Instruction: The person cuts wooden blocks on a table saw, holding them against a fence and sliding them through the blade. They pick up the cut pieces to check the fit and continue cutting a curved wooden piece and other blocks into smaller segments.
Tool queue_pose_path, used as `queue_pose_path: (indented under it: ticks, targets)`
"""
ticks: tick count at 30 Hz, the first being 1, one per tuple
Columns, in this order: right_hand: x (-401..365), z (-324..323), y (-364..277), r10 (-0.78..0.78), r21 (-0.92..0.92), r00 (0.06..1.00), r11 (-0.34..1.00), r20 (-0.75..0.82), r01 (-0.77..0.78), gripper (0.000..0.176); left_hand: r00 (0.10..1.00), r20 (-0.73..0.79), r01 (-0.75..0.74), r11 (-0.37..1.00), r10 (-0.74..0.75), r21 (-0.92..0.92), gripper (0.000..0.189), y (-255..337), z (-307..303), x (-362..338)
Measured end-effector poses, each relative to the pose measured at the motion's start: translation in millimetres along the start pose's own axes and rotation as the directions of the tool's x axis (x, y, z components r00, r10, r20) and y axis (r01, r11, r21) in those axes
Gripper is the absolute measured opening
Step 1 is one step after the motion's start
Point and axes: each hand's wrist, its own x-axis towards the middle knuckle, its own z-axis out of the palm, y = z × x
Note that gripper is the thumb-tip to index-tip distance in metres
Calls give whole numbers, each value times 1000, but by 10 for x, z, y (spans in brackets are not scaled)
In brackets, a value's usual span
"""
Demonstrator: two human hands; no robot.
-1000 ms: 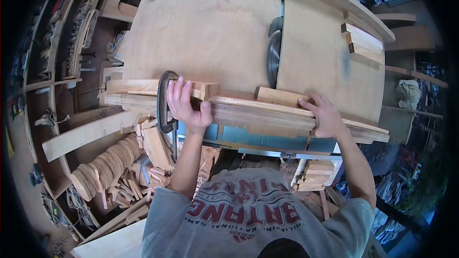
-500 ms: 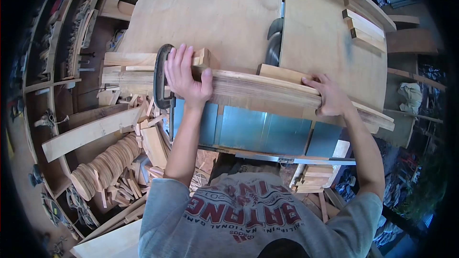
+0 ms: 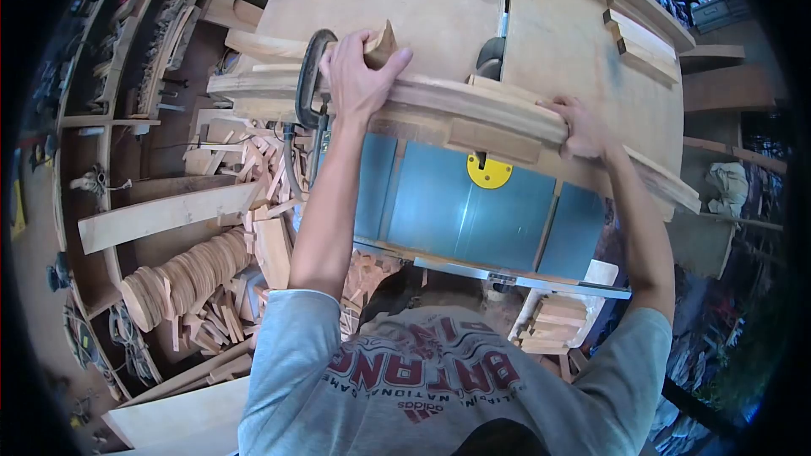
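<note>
A long, thick wooden edge point(image 3: 473, 105) of a plywood sled point(image 3: 405, 0) crosses above the blue saw table point(image 3: 465, 211). My left hand point(image 3: 359, 76) is wrapped round a wooden block point(image 3: 382, 44) on the sled, beside a dark C-clamp point(image 3: 311, 76). Further right, my right hand point(image 3: 579, 127) grips the long edge, fingers on top. Between the hands, a dark round saw blade or guard point(image 3: 490, 59) stands in the sled's slot, behind a small wood strip. A yellow insert point(image 3: 490, 171) shows in the saw table.
Wood offcuts point(image 3: 253, 160) and a row of curved wooden pieces point(image 3: 186, 279) lie at the left, near shelves point(image 3: 106, 160). Stacked strips point(image 3: 642, 49) rest on the sled's right side. More wood pieces point(image 3: 557, 317) lie below the saw table at the right.
Both hands and the sled have moved forward, away from the body, the left side more so. The yellow insert and more of the blue table now show.
</note>
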Motion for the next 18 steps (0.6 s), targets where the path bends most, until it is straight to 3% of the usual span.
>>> queue_pose_path:
  ticks: [4,8,9,11,12,13,15,17,18]
  targets:
    - [-437,307,-233,-1,-67,1000,998,-7,1,102,998,53,29,1000,-29,-3,59,-47,-312,-466]
    - [-1223,848,-730,-25,3,999,1000,-30,25,99,998,55,6,997,-2,-72,48,-67,-922,-1241]
    - [-1395,973,-837,-20,16,999,1000,-28,20,99,997,72,-27,996,33,-82,52,-81,-1083,-1392]
    - [-1593,1118,-979,-64,-35,996,997,-56,62,104,931,339,137,990,-139,30,92,1,-1359,-1407]
    - [-1617,1123,-1004,-63,-32,997,998,-52,62,104,927,374,209,830,0,-518,100,-166,-1384,-1400]
    - [-1637,1107,-1026,-48,-27,999,999,-22,48,106,844,530,443,667,-83,-599,100,-79,-1475,-1267]
    - [-1650,1049,-1055,-41,-29,999,999,1,41,109,598,801,533,763,-34,-366,82,38,-1406,-760]
    - [-1646,972,-1068,-36,45,999,998,9,36,108,249,961,285,939,123,-194,57,247,-978,-320]
    - [-1641,977,-1025,-43,43,999,998,11,42,108,96,972,308,922,213,-233,47,178,-605,-253]
